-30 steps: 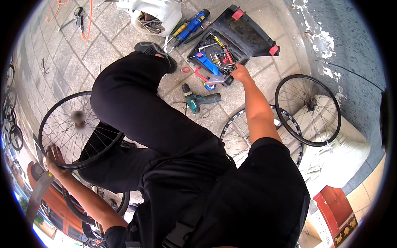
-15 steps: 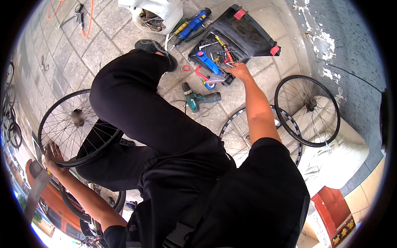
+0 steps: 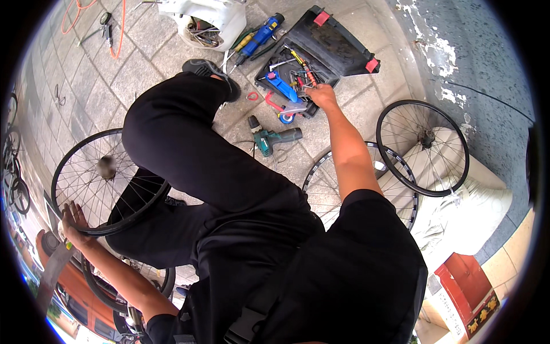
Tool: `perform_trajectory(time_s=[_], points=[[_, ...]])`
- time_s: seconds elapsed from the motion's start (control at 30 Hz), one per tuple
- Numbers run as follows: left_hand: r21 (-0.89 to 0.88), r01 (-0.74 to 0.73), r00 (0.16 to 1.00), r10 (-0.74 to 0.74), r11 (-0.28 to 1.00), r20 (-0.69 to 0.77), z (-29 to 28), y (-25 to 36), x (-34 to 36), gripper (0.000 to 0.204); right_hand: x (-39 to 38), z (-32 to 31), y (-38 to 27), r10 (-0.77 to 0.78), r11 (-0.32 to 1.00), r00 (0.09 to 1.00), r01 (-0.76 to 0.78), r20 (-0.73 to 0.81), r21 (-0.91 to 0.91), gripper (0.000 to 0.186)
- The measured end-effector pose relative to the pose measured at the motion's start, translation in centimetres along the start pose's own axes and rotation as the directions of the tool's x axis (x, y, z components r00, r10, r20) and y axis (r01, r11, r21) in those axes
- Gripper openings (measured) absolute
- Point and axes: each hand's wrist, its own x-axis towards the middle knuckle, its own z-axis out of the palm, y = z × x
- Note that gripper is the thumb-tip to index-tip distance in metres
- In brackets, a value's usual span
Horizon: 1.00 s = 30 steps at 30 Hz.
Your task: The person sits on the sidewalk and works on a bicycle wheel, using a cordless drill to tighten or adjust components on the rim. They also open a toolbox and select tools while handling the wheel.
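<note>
A black-rimmed bicycle wheel [image 3: 129, 225] rests against my bent leg on the left. My left hand [image 3: 74, 227] grips its lower left rim, the fingers lying over the tyre. Over the near edge of an open black toolbox [image 3: 344, 43] reaches my right hand [image 3: 322, 96]. Its fingers are drawn together among small metal tools, and what they hold is too small to make out. Beside them in the box lie a blue plastic-handled tool [image 3: 281, 86] and a red and yellow screwdriver [image 3: 303, 66].
A teal cordless drill [image 3: 272, 137] lies on the paving, near a blue tape roll [image 3: 286, 118] and a red ring [image 3: 252, 96]. Two more wheels [image 3: 421, 194] lean at the right by a pale sack [image 3: 481, 212]. A white bucket of tools [image 3: 223, 17] stands beyond my foot.
My right hand has shifted slightly left and deeper among the tools in the box. The left hand stays on the wheel rim. The whole view has moved a little.
</note>
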Motion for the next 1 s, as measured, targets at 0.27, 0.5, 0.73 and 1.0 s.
perform_trajectory(time_s=[0.27,0.5,0.73,1.0], points=[[0.021,-0.026,0.998,0.025,0.999,0.056,-2.1,-0.3,0.5,0.05,-0.1,-0.1,-1.0,0.03,0.999,1.0,-0.03,-0.003,-0.037,0.057],[0.017,-0.041,0.997,0.04,0.999,0.059,-1.4,-0.5,-0.1,0.047,-0.9,-0.2,-2.8,0.085,0.995,0.993,-0.088,-0.076,-0.037,0.06],[-0.01,0.019,1.0,-0.019,1.0,0.006,-2.0,-0.3,0.1,0.044,0.0,0.3,-4.7,0.168,0.984,0.982,-0.172,-0.082,-0.054,0.061],[-0.002,0.029,0.999,-0.029,1.0,-0.016,-0.8,0.2,-1.4,0.049,1.5,1.3,-4.4,0.037,0.997,0.988,-0.028,-0.147,0.065,0.044]])
